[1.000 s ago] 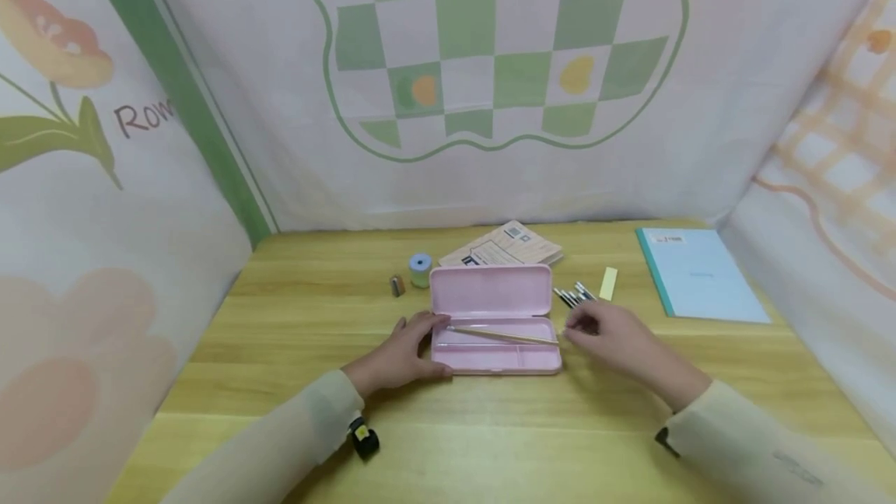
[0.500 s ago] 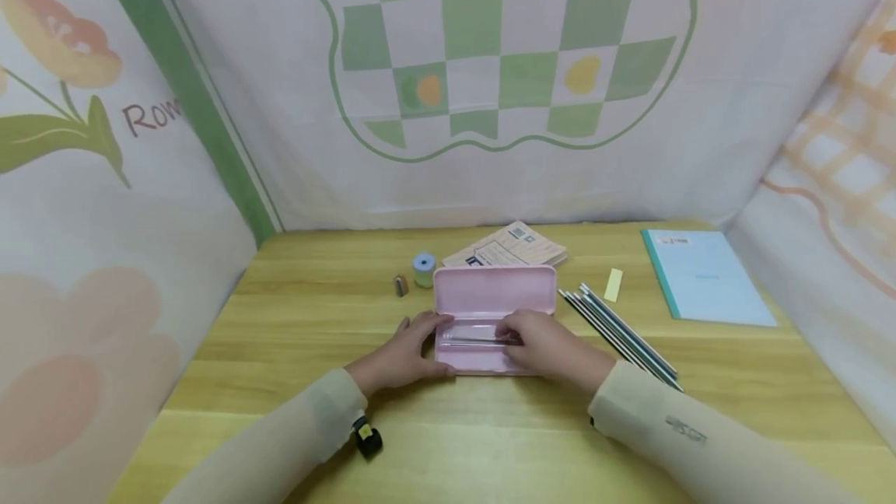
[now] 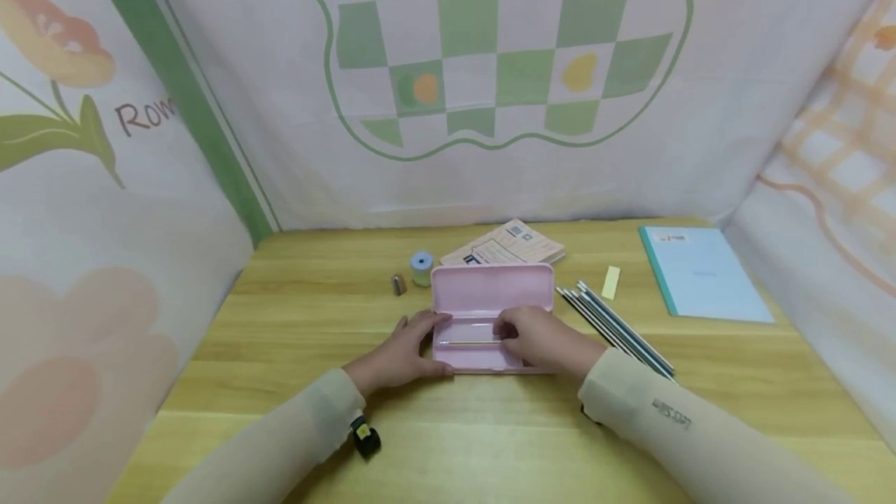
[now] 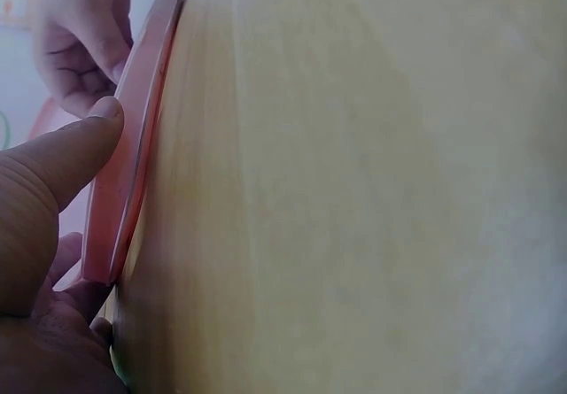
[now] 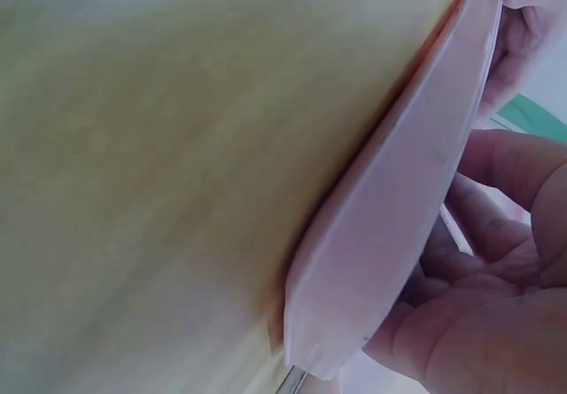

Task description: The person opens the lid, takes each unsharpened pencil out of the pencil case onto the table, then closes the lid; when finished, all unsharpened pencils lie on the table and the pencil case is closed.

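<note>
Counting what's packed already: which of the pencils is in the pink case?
The single pencil under the right hand, lying inside the pink case; the other pencils lie bundled on the table.

Both arms wear long, loose sleeves of pale cream cloth — thin, slightly sheer, reaching to the wrists; the right sleeve [image 3: 672, 426] bears a small line of dark grey lettering on the forearm, too small to read, and a dark edge shows under its cuff; at the cuff of the left sleeve [image 3: 294, 434] sits a small black device [image 3: 364, 436] with a yellow mark on top — strapped at the wrist; both hands are bare, without rings or gloves.
</note>
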`<state>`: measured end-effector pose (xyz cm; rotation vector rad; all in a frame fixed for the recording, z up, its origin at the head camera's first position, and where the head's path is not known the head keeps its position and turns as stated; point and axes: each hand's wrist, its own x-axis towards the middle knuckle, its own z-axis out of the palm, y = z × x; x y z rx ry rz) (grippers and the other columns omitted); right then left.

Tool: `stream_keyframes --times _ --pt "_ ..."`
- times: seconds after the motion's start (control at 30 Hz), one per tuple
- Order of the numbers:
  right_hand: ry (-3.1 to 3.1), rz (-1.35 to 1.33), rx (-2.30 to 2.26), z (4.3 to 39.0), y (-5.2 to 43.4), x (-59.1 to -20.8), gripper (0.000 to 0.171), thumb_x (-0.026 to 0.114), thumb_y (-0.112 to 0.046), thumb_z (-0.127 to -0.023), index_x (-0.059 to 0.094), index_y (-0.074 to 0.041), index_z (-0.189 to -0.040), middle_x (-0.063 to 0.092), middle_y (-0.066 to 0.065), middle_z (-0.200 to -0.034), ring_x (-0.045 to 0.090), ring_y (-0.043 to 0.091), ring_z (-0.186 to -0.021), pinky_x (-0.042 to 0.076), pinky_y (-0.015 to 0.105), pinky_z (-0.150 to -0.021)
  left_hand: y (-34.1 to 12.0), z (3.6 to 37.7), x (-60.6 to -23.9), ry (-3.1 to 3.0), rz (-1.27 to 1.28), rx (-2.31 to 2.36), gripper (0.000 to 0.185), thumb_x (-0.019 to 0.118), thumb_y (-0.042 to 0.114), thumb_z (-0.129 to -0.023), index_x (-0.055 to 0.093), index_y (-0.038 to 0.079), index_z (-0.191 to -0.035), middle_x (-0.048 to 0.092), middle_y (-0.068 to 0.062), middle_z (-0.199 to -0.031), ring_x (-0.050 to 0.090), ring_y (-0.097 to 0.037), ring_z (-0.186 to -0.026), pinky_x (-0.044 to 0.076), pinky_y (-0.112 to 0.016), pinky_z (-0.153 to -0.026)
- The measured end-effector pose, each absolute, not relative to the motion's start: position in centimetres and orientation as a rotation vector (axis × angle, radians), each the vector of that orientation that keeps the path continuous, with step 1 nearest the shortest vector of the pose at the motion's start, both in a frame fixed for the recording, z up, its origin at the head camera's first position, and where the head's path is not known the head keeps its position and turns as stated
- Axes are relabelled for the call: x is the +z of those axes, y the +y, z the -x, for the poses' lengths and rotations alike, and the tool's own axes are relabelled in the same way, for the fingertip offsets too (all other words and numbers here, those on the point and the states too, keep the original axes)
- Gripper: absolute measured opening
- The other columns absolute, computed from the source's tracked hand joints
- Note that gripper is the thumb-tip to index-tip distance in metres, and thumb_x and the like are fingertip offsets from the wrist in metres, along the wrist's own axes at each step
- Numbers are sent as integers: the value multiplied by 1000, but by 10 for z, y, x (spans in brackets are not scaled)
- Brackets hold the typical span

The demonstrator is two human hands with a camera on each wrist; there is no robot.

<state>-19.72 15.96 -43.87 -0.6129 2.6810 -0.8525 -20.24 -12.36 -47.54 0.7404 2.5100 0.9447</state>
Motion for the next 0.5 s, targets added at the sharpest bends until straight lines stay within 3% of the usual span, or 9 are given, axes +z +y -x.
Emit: stream_keyframes --times 0.5 --pt "2658 652 -1046 199 175 -440 12 74 -7 -92 69 -18 -94 66 -7 -89 61 12 -84 57 29 -77 -124 203 -475 2496 -727 957 94 79 56 -87 32 26 -163 25 -4 -170 19 -25 -157 -5 -52 -127"
